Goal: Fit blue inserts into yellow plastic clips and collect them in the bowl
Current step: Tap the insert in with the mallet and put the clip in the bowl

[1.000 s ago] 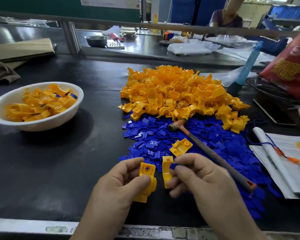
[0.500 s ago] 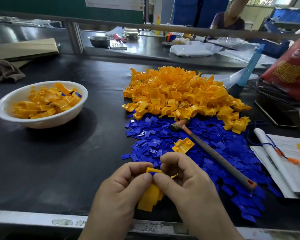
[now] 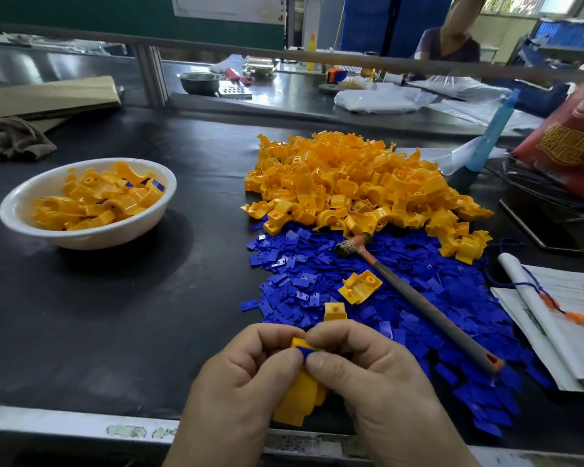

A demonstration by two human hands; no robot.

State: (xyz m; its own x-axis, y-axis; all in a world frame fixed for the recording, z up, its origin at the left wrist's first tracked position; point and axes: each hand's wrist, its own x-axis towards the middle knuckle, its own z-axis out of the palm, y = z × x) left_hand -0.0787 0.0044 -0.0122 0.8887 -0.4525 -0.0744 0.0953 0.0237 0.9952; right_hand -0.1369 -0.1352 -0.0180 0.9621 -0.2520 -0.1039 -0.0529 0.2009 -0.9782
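— Dark workbench, metal edge along the near side. Anything held?

— Left hand and right hand meeting just above that edge, thumbs and forefingers pinched together on one yellow clip, with a blue insert showing between the thumb tips.

— And the loose stock?

— Heap of yellow clips farther back, spread of blue inserts in front of it. Hammer lying across the blue, one stray clip just beside its handle.

— Bowl?

— White bowl well to the left, holding yellow clips, some showing blue. Papers at the right edge.
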